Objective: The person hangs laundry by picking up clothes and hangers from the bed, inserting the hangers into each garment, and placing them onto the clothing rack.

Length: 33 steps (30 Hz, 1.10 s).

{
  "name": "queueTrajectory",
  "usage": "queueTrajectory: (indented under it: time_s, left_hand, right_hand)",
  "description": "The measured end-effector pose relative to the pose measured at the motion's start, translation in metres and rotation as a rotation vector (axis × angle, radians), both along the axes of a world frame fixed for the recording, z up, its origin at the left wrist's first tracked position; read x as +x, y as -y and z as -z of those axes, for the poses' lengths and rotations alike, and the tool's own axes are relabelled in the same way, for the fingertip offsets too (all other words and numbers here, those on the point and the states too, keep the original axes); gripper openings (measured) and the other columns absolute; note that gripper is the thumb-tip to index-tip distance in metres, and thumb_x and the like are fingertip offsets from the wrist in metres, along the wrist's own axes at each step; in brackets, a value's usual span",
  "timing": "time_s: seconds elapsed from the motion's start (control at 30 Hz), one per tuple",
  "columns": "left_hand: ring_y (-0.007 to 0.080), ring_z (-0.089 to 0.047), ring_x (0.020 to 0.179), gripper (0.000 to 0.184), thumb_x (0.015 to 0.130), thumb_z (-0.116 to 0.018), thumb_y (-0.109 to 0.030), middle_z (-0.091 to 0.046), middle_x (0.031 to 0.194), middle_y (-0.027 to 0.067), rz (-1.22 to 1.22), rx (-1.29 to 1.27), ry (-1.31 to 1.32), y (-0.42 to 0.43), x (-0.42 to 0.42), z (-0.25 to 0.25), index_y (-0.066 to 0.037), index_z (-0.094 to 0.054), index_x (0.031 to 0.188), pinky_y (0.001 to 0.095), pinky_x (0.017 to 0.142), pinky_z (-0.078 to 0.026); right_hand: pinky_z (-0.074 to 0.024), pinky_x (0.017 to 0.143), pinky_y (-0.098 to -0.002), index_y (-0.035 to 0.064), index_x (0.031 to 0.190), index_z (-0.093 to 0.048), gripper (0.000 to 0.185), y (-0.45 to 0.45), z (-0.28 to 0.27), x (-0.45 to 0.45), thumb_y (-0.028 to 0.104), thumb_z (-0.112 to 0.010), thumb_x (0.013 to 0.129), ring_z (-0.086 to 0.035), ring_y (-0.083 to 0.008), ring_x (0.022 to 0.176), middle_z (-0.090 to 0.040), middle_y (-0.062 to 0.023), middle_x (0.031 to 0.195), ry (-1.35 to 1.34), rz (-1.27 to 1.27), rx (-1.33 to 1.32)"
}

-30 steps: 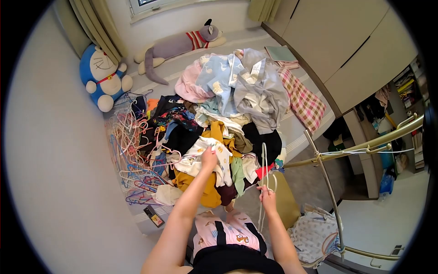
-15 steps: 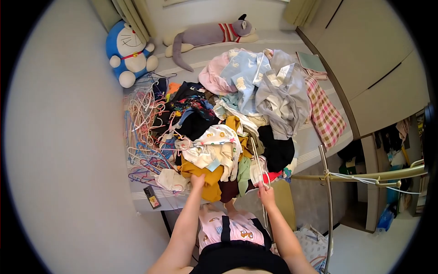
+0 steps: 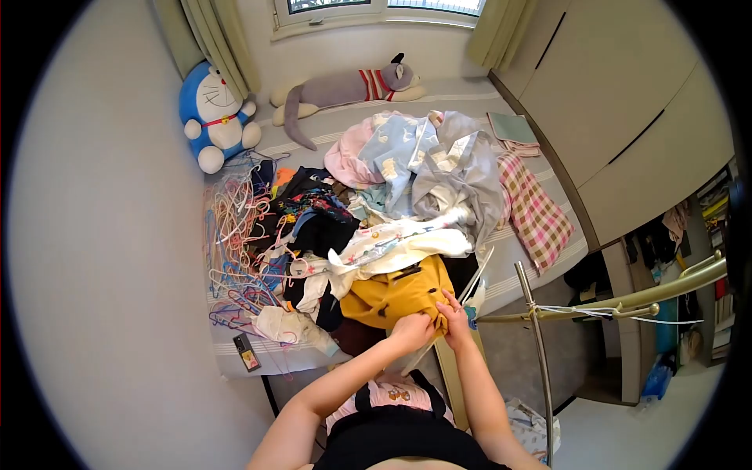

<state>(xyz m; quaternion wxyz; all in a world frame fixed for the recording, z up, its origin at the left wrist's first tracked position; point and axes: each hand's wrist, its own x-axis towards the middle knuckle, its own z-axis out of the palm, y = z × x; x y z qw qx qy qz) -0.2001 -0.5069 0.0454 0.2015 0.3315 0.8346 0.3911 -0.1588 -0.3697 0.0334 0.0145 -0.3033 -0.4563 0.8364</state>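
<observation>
Mustard garment [image 3: 392, 296]: soft opaque knit or woven, can't tell which. Small dark marks, loose folds, bunched at the near right end. Lies at the near edge of the clothes heap, on the bed [image 3: 301, 362], pulled toward the person.

Left hand [image 3: 413, 332]: fingers curled in, closed on the garment's near edge. Right hand [image 3: 455, 319]: just beside the left, fingers partly extended, thumb side against the same cloth; grip half hidden, can't tell how firmly it holds. Hands close together, both on the mustard fabric. Slim white hanger [image 3: 479, 276], smooth and thin-barred, angles up past the right hand; contact with the fingers unclear.

Just beyond the garment: white printed cloth [image 3: 392, 247], thin, crumpled, partly motion-blurred. Behind that, light blue blanket [image 3: 389, 149] with pale motifs, and grey sheet [image 3: 462, 188], limp, deep creases.

Left side: tangle of hangers [image 3: 235, 215], thin curved bars in pink, white, blue. Dark phone [image 3: 247, 352], flat rectangle, near the bed edge. Right side: checked pillow [image 3: 534, 211], pink/brown/white, flat; shiny metal pole [image 3: 540, 352] and a brass-toned rail [image 3: 583, 311], round section.
</observation>
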Motion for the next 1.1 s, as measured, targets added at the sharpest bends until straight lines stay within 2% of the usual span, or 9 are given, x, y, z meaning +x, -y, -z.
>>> queueTrajectory:
  time_s: [0.13, 0.23, 0.3, 0.4, 0.53, 0.63, 0.77, 1.0, 1.1]
  left_hand:
    - [0.0317, -0.058, 0.080, 0.025, 0.077, -0.060, -0.015, -0.060, 0.087, 0.0141, -0.084, 0.302, -0.140, 0.041, 0.001, 0.008, -0.005, -0.055, 0.099, 0.0395, 0.069, -0.047]
    - [0.0312, -0.050, 0.102, 0.056, 0.066, -0.065, -0.005, -0.049, 0.117, 0.0144, -0.294, 0.193, -0.497, 0.053, -0.017, 0.007, -0.010, -0.047, 0.119, 0.0408, 0.085, -0.042]
    - [0.0311, -0.037, 0.120, 0.073, 0.061, -0.064, -0.004, -0.034, 0.135, 0.0130, -0.107, -0.003, -0.615, 0.046, -0.033, 0.002, -0.013, -0.040, 0.129, 0.0468, 0.097, -0.031]
    - [0.0260, -0.036, 0.123, 0.060, 0.063, -0.063, -0.006, -0.045, 0.125, 0.0032, 0.453, -0.024, -0.620, 0.016, -0.055, -0.006, -0.018, -0.048, 0.120, 0.0495, 0.098, -0.028]
    - [0.0344, -0.058, 0.082, 0.030, 0.064, -0.065, -0.015, -0.062, 0.083, 0.0124, 0.418, 0.148, -0.139, -0.032, -0.059, 0.021, -0.007, -0.058, 0.092, 0.0402, 0.073, -0.045]
    - [0.0387, -0.056, 0.082, 0.024, 0.068, -0.062, -0.015, -0.061, 0.083, 0.0170, -0.004, 0.303, 0.073, -0.064, -0.043, 0.013, -0.004, -0.057, 0.089, 0.0405, 0.065, -0.046]
    - [0.0222, -0.057, 0.098, 0.031, 0.082, -0.060, -0.014, -0.061, 0.103, 0.0069, -0.724, 0.727, 0.955, -0.126, -0.023, -0.003, -0.008, -0.054, 0.111, 0.0362, 0.079, -0.046]
    - [0.0231, -0.052, 0.108, 0.037, 0.087, -0.054, -0.019, -0.053, 0.119, 0.0039, -0.769, 0.932, 1.659, -0.091, -0.030, -0.042, -0.011, -0.044, 0.122, 0.0425, 0.091, -0.043]
    - [0.0225, -0.053, 0.108, 0.036, 0.088, -0.052, -0.021, -0.054, 0.118, 0.0045, -0.793, 0.837, 1.575, -0.067, -0.018, -0.051, -0.011, -0.046, 0.122, 0.0415, 0.089, -0.044]
  right_hand:
    - [-0.0485, 0.070, -0.0235, 0.0014, 0.109, -0.059, 0.036, -0.030, 0.006, 0.005, -0.003, -0.061, 0.073, -0.059, -0.0129, 0.079, -0.061, -0.0060, 0.095, 0.048, -0.036, 0.064]
    - [-0.0457, 0.065, -0.0202, 0.0024, 0.105, -0.061, 0.030, -0.044, -0.004, 0.016, 0.001, -0.063, 0.075, -0.056, -0.0075, 0.071, -0.061, -0.0010, 0.087, -0.019, -0.258, 0.313]
    - [-0.0442, 0.063, -0.0187, 0.0027, 0.104, -0.062, 0.027, -0.048, -0.020, 0.025, 0.004, -0.064, 0.077, -0.055, -0.0051, 0.068, -0.061, 0.0015, 0.083, -0.043, -0.415, 0.378]
    - [-0.0438, 0.067, -0.0181, 0.0018, 0.106, -0.061, 0.029, -0.059, -0.031, 0.034, 0.011, -0.066, 0.079, -0.055, -0.0052, 0.073, -0.061, 0.0022, 0.087, -0.055, -0.569, 0.403]
    - [-0.0410, 0.084, -0.0235, -0.0001, 0.115, -0.057, 0.035, -0.067, -0.032, 0.039, 0.011, -0.064, 0.082, -0.054, -0.0101, 0.095, -0.060, -0.0042, 0.108, -0.079, 0.048, 0.462]
    - [-0.0403, 0.086, -0.0238, -0.0009, 0.118, -0.054, 0.034, -0.095, -0.016, 0.061, 0.015, -0.055, 0.088, -0.055, -0.0131, 0.096, -0.060, -0.0063, 0.108, 0.066, 0.331, 0.598]
    - [-0.0416, 0.083, -0.0238, -0.0001, 0.124, -0.049, 0.039, -0.090, 0.002, 0.104, 0.017, -0.052, 0.090, -0.054, -0.0127, 0.095, -0.060, -0.0058, 0.107, 0.117, 0.516, 0.686]
    - [-0.0423, 0.062, -0.0219, 0.0055, 0.129, -0.041, 0.054, -0.025, 0.009, 0.078, 0.006, -0.060, 0.079, -0.050, -0.0099, 0.073, -0.054, -0.0092, 0.110, -0.253, 0.515, 0.655]
    - [-0.0441, 0.081, -0.0299, 0.0033, 0.126, -0.040, 0.059, -0.020, -0.005, 0.039, 0.003, -0.066, 0.073, -0.053, -0.0211, 0.098, -0.049, -0.0125, 0.120, -0.350, 0.376, 0.651]
